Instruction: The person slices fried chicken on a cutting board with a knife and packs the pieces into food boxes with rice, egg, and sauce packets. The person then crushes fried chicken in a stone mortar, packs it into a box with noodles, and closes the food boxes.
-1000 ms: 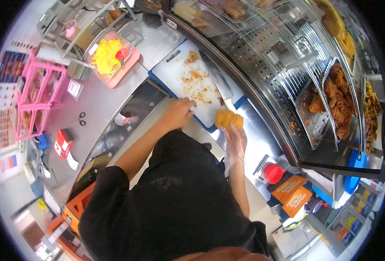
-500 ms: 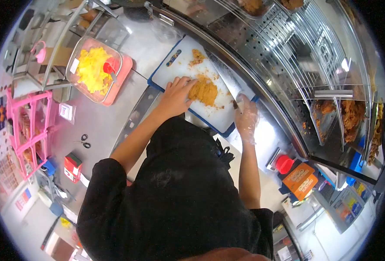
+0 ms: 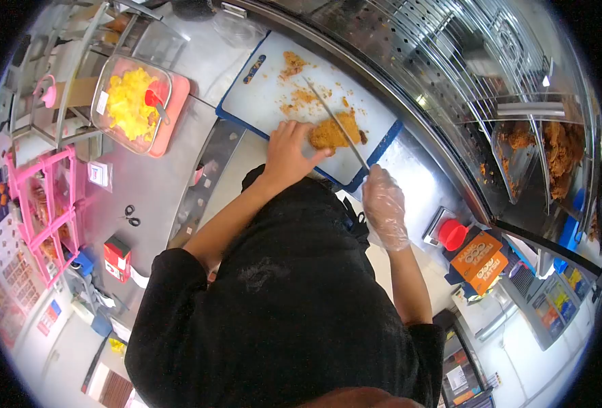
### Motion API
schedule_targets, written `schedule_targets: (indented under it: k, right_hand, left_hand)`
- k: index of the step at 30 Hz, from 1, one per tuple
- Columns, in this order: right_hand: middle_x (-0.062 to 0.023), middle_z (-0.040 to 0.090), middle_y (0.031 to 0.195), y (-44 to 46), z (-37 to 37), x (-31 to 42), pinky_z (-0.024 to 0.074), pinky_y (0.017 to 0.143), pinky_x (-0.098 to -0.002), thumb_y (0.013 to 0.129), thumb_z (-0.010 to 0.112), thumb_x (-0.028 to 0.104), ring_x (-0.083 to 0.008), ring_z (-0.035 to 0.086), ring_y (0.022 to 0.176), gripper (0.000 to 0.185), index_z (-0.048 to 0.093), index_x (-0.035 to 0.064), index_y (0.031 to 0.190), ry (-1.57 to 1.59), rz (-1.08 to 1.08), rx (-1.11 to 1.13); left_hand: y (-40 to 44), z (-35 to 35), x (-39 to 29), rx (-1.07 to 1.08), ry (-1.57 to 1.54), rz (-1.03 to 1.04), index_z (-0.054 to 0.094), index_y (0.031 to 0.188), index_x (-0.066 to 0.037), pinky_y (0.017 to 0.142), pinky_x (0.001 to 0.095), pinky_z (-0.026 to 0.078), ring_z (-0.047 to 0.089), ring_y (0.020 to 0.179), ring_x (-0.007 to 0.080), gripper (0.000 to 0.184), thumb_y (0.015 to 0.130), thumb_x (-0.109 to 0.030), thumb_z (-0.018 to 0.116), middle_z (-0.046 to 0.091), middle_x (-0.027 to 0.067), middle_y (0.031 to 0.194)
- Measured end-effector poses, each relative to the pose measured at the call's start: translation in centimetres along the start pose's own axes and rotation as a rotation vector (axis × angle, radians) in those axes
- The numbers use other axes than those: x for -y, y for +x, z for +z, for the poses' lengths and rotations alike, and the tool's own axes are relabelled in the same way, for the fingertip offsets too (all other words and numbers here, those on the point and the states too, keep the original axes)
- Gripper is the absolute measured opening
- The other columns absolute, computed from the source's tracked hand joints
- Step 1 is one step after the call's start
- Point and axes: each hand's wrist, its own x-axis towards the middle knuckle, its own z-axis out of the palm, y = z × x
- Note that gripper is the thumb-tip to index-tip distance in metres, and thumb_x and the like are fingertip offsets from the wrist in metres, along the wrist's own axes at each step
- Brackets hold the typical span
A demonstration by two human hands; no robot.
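Observation:
A golden breaded cutlet (image 3: pixel 328 136) lies on a white cutting board with blue edges (image 3: pixel 376 95). At its left end, my bare left hand (image 3: pixel 289 148) steadies it, thumb at the near side and fingers at the far side. My right hand (image 3: pixel 384 204), in a clear plastic glove, is closed around the handle of a long knife (image 3: pixel 325 105). The blade crosses over the cutlet's right part, tip pointing to the far left. Whether it has cut into the crust I cannot tell. Crumbs (image 3: pixel 301 98) and a broken piece of breading (image 3: pixel 292 63) lie beyond the cutlet.
To the left stands a clear tub (image 3: pixel 134 139) of yellow food with a red scoop (image 3: pixel 155 94). Scissors (image 3: pixel 132 216) and a red box (image 3: pixel 117 260) lie on the steel counter. A glass display case (image 3: pixel 464 197) borders the board's far side. An orange carton (image 3: pixel 479 262) sits at right.
The cutlet has shifted right on the board, with my left hand following it. The knife has swung from beyond the cutlet to across it, and my right hand has come nearer me.

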Motion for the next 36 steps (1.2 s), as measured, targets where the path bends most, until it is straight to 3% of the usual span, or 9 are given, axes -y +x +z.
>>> schedule_targets:
  k: [2,5,6,10,15,22,26,29,36]
  right_hand:
    - [-0.0199,0.064,0.082,-0.4,0.8,0.1,0.0552,0.064,-0.0497,0.095,0.056,0.01,-0.0397,0.067,0.075,0.008,0.052,0.0035,0.097,-0.003,0.008,0.083]
    - [-0.022,0.065,0.082,-0.4,1.8,0.0,0.0559,0.064,-0.0495,0.096,0.052,0.009,-0.04,0.069,0.076,0.008,0.052,0.0015,0.1,-0.005,0.027,0.179]
    - [-0.023,0.065,0.082,-0.3,2.1,-0.1,0.0559,0.064,-0.0498,0.097,0.051,0.008,-0.0402,0.069,0.076,0.009,0.052,0.0008,0.102,-0.004,0.036,0.201]
    - [-0.0248,0.063,0.08,0.2,5.0,-0.2,0.051,0.068,-0.0557,0.102,0.045,0.012,-0.0436,0.066,0.078,0.012,0.051,0.0007,0.102,0.134,0.078,0.159]
    - [-0.0257,0.068,0.09,2.3,6.8,0.7,0.0553,0.073,-0.0537,0.098,0.046,0.007,-0.0452,0.069,0.083,0.017,0.053,-0.0001,0.113,0.158,0.08,0.151]
    - [-0.0234,0.065,0.078,1.1,1.7,0.7,0.0531,0.068,-0.0542,0.102,0.047,0.015,-0.0437,0.068,0.078,0.01,0.051,0.0063,0.102,0.055,0.135,0.117]
    - [-0.0246,0.066,0.084,2.1,6.9,-1.4,0.0536,0.071,-0.0549,0.105,0.043,0.019,-0.0451,0.068,0.082,0.017,0.052,0.0052,0.107,0.147,0.221,0.104]
    - [-0.0266,0.068,0.094,3.8,7.1,-1.1,0.0568,0.073,-0.0519,0.098,0.047,0.009,-0.0445,0.069,0.081,0.025,0.054,-0.0005,0.12,0.118,0.138,0.073]
    - [-0.025,0.068,0.089,2.9,0.6,0.1,0.0568,0.07,-0.0531,0.094,0.05,0.005,-0.0436,0.07,0.081,0.018,0.052,0.0006,0.112,0.023,0.117,0.179]
  left_hand:
    - [0.4,-0.7,0.5,-0.034,-0.051,-0.038,0.059,0.13,-0.005,0.102,0.0498,0.041,0.053,0.119,0.0371,0.055,0.086,-0.033,0.077,0.057,0.0169,0.127]
    - [2.5,-1.6,0.9,-0.113,-0.033,0.257,0.052,0.143,-0.005,0.115,0.0533,0.031,0.043,0.137,0.0417,0.057,0.093,-0.027,0.068,0.045,0.0213,0.149]
    - [3.0,-1.9,0.9,0.04,0.017,0.283,0.038,0.155,-0.006,0.122,0.0576,0.018,0.027,0.151,0.0412,0.064,0.099,-0.029,0.059,0.029,0.0215,0.163]
    - [4.4,-0.1,2.7,0.214,0.133,0.35,0.029,0.159,-0.007,0.122,0.0632,0.011,0.021,0.155,0.0376,0.067,0.103,-0.036,0.051,0.025,0.0185,0.167]
    - [7.1,-2.2,3.3,0.253,0.401,0.393,0.027,0.16,-0.007,0.122,0.0639,0.006,0.018,0.156,0.0344,0.071,0.103,-0.043,0.05,0.023,0.0155,0.168]
    - [7.4,-3.1,3.0,0.29,0.18,0.544,0.031,0.158,-0.007,0.123,0.0635,0.005,0.018,0.156,0.0344,0.075,0.1,-0.049,0.054,0.024,0.0145,0.168]
    - [8.9,-0.9,4.6,0.326,0.242,0.574,0.028,0.16,-0.007,0.123,0.0634,0.005,0.018,0.156,0.0336,0.078,0.1,-0.049,0.054,0.024,0.0143,0.168]
    - [11.8,-0.8,5.5,0.345,0.315,0.601,0.025,0.161,-0.008,0.123,0.0632,0.005,0.018,0.156,0.0331,0.081,0.099,-0.05,0.055,0.023,0.014,0.168]
    - [9.9,-3.1,3.8,0.337,0.153,0.623,0.025,0.161,-0.009,0.124,0.0625,0.006,0.017,0.156,0.0336,0.083,0.097,-0.049,0.06,0.023,0.0134,0.168]
